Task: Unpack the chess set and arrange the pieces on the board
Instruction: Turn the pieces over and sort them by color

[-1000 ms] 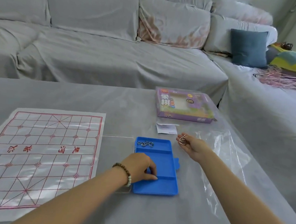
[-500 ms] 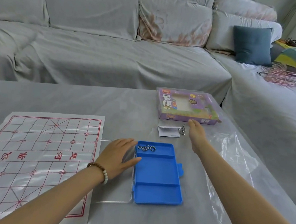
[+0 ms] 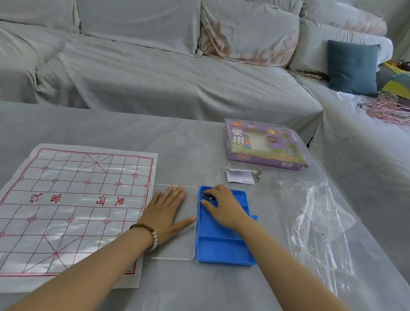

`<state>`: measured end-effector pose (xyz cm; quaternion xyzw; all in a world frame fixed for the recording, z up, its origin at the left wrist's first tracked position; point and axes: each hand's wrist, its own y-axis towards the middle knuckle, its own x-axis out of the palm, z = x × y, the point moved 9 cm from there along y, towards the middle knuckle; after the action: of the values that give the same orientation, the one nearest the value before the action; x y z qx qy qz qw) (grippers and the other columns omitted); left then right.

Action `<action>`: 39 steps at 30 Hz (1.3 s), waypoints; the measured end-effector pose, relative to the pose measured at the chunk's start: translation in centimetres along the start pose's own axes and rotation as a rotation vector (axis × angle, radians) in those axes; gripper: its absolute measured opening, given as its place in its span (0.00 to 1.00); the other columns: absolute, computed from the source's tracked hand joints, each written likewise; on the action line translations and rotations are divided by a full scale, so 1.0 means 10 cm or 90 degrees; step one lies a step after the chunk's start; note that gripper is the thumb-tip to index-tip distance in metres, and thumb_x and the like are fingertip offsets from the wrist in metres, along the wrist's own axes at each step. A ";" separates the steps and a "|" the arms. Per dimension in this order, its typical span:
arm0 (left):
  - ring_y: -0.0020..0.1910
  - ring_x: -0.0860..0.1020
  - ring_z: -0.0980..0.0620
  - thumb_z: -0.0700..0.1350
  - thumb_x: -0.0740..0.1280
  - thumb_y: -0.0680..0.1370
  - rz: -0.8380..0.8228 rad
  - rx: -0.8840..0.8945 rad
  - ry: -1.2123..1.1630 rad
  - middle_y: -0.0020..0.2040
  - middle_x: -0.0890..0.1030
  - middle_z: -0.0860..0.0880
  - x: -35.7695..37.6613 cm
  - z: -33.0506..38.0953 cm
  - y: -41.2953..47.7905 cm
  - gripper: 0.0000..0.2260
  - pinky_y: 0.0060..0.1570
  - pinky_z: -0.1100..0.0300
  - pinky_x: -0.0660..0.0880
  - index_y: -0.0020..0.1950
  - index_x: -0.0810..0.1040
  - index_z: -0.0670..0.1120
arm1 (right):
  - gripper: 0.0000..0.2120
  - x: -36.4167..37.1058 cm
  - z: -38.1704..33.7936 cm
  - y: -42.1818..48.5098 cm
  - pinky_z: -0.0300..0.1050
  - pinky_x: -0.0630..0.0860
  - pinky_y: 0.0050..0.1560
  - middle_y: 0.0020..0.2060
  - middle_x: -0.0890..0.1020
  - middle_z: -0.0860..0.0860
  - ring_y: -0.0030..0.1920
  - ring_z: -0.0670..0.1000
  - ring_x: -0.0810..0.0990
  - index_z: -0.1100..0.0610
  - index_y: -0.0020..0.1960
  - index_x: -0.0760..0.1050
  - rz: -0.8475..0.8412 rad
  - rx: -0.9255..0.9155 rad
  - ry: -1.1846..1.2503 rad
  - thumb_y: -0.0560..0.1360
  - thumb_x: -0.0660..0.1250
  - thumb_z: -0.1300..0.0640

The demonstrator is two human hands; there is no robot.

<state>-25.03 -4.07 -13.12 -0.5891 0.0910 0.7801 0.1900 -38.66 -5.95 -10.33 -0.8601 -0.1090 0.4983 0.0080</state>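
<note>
A white board sheet [image 3: 67,206] with a red grid lies flat on the left of the table. To its right sits a blue tray [image 3: 222,248] with its clear lid [image 3: 184,244] swung open flat beside it. My left hand [image 3: 167,212] rests palm down, fingers spread, on the clear lid. My right hand [image 3: 224,205] reaches into the tray's far compartment, fingertips on a metal ring puzzle [image 3: 206,197]; whether it grips it is unclear. A second metal puzzle [image 3: 257,176] lies by a paper slip [image 3: 238,176]. The purple chess box [image 3: 263,146] sits farther back.
A crumpled clear plastic bag [image 3: 318,225] lies right of the tray. The table carries a grey cloth under clear film. A covered grey sofa [image 3: 158,61] wraps around the back and right, with a blue cushion [image 3: 351,67] and pink cords [image 3: 400,112].
My right hand set a metal puzzle down beside the paper slip, then came back into the tray's far compartment. My left hand moved from the tray onto the clear lid.
</note>
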 end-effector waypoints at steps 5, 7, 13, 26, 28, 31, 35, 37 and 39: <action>0.75 0.40 0.53 0.75 0.23 0.56 0.001 -0.005 0.003 0.76 0.42 0.52 -0.02 0.00 -0.01 0.53 0.69 0.58 0.35 0.75 0.40 0.50 | 0.10 0.06 -0.02 0.13 0.42 0.70 0.51 0.48 0.71 0.51 0.49 0.51 0.71 0.58 0.55 0.73 -0.051 0.008 -0.056 0.75 0.64 0.56; 0.75 0.40 0.53 0.75 0.23 0.56 0.000 -0.004 0.000 0.76 0.42 0.52 -0.02 0.01 -0.01 0.53 0.69 0.58 0.35 0.75 0.40 0.50 | 0.08 0.06 0.01 0.14 0.42 0.69 0.49 0.47 0.71 0.50 0.47 0.51 0.70 0.57 0.53 0.71 -0.078 0.017 -0.058 0.75 0.64 0.58; 0.75 0.39 0.53 0.75 0.21 0.55 0.008 -0.004 -0.010 0.76 0.41 0.52 -0.03 0.01 0.00 0.54 0.69 0.58 0.34 0.75 0.39 0.50 | 0.05 -0.11 0.07 0.14 0.36 0.68 0.41 0.39 0.74 0.48 0.39 0.47 0.71 0.55 0.45 0.72 -0.089 -0.001 0.046 0.74 0.68 0.58; 0.67 0.63 0.50 0.55 0.59 0.78 0.107 -0.056 -0.088 0.68 0.65 0.48 -0.39 -0.21 0.31 0.25 0.67 0.57 0.62 0.72 0.62 0.48 | 0.12 -1.20 1.44 0.19 0.39 0.78 0.34 0.26 0.76 0.55 0.27 0.51 0.73 0.61 0.30 0.74 0.274 0.303 0.272 0.71 0.70 0.66; 0.68 0.62 0.50 0.55 0.59 0.78 0.112 -0.045 -0.098 0.68 0.65 0.49 -0.39 -0.19 0.33 0.24 0.68 0.57 0.61 0.72 0.62 0.48 | 0.13 -1.09 1.65 0.24 0.48 0.79 0.44 0.27 0.77 0.56 0.29 0.53 0.74 0.60 0.28 0.74 0.252 0.367 0.278 0.71 0.70 0.66; 0.69 0.61 0.51 0.54 0.59 0.78 0.105 -0.034 -0.101 0.69 0.65 0.50 -0.37 -0.18 0.34 0.24 0.68 0.58 0.60 0.72 0.61 0.49 | 0.11 -0.99 1.73 0.33 0.41 0.78 0.36 0.29 0.77 0.54 0.29 0.51 0.74 0.59 0.32 0.75 0.253 0.395 0.367 0.72 0.70 0.63; 0.69 0.61 0.52 0.55 0.57 0.79 0.082 -0.039 -0.069 0.70 0.65 0.51 -0.37 -0.23 0.34 0.23 0.68 0.60 0.59 0.72 0.60 0.49 | 0.08 -1.08 1.77 0.38 0.48 0.73 0.44 0.32 0.75 0.55 0.36 0.54 0.72 0.66 0.44 0.77 0.298 0.382 0.358 0.75 0.63 0.62; 0.68 0.63 0.52 0.56 0.55 0.79 0.065 -0.040 -0.039 0.69 0.67 0.51 -0.38 -0.25 0.34 0.22 0.67 0.59 0.61 0.71 0.62 0.49 | 0.13 -1.12 1.77 0.36 0.49 0.72 0.47 0.38 0.76 0.56 0.41 0.54 0.72 0.71 0.51 0.76 0.305 0.381 0.356 0.76 0.60 0.62; 0.67 0.64 0.52 0.56 0.54 0.80 0.047 -0.031 -0.017 0.68 0.68 0.51 -0.42 -0.25 0.35 0.21 0.66 0.59 0.62 0.70 0.63 0.49 | 0.12 -1.20 1.65 0.28 0.51 0.75 0.53 0.44 0.76 0.55 0.44 0.53 0.73 0.67 0.55 0.76 0.330 0.357 0.342 0.77 0.59 0.62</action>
<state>-23.25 -8.92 -10.14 -0.5794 0.0912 0.7963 0.1480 -58.11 -12.59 -8.68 -0.9222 0.2540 0.2539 0.1433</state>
